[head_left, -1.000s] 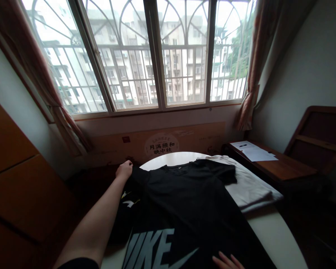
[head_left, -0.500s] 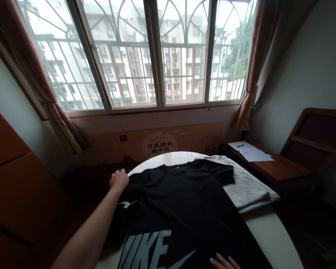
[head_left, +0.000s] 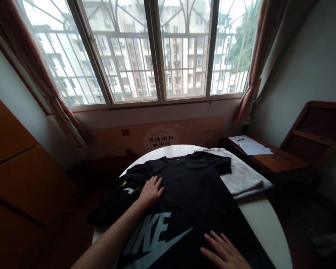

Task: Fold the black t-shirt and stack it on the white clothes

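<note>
At nine o'clock of the tabletop (head_left: pixel 264 216), a dark garment (head_left: pixel 108 207) is lying. The left hand (head_left: pixel 150 193), spread and released, is resting on the black T-shirt (head_left: pixel 190 190) at its ten o'clock. This T-shirt is covering the middle; the right hand (head_left: pixel 225 252), also released, is resting at its five o'clock. Pale folded clothes (head_left: pixel 242 179) are lying at two o'clock.

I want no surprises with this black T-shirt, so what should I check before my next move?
1. Black T-shirt print side up: ok, pale swoosh showing.
2. Left hand free of a grip: ok, open over the shirt.
3. Right hand pressing down: cannot tell; fingers spread over the shirt.
4. Sleeves clear of other clothes: not ok, one sleeve overlaps the pale clothes.
5. Bottom hem straight: cannot tell, out of frame.
</note>
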Demonstrator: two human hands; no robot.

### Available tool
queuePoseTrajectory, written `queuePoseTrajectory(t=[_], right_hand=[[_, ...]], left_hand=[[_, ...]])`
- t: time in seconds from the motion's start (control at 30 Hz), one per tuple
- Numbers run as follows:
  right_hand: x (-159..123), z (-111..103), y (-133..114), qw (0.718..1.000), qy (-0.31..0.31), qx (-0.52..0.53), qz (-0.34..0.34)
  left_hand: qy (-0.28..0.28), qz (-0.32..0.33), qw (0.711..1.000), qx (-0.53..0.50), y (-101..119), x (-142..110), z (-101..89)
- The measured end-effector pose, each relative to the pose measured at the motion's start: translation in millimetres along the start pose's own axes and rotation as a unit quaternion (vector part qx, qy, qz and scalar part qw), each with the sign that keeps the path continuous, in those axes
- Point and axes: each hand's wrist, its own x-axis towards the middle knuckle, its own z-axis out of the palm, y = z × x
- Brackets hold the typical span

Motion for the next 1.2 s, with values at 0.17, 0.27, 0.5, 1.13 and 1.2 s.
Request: queuePoseTrajectory(t=[0.17,0.27,0.5,1.13,1.2], right_hand=[[-9.2,-7.5,-2.5,0.996,-0.075,0.024,0.029],[-24.6,-10.7,-0.8,0.996,-0.074,0.043,0.034],[-34.2,-44.4,-20.1,0.981,-0.133,0.064,0.127],[-41.3,-103.7,-59.6,0.918,-0.261,0.077,0.288],[-24.9,-117.5,-63.9,0.907,-0.28,0.096,0.3]], left_hand=[[-0.046,0.021,0.999,-0.001,1.2,-36.3,-31.9],[-0.097,0.018,0.994,-0.046,7.5,-75.7,-42.1],[-0.118,0.013,0.988,-0.094,72.0,-158.5,-39.0],[0.132,-0.306,0.929,-0.159,26.9,-332.1,53.7],[0.149,-0.343,0.889,-0.263,14.0,-340.5,59.0]])
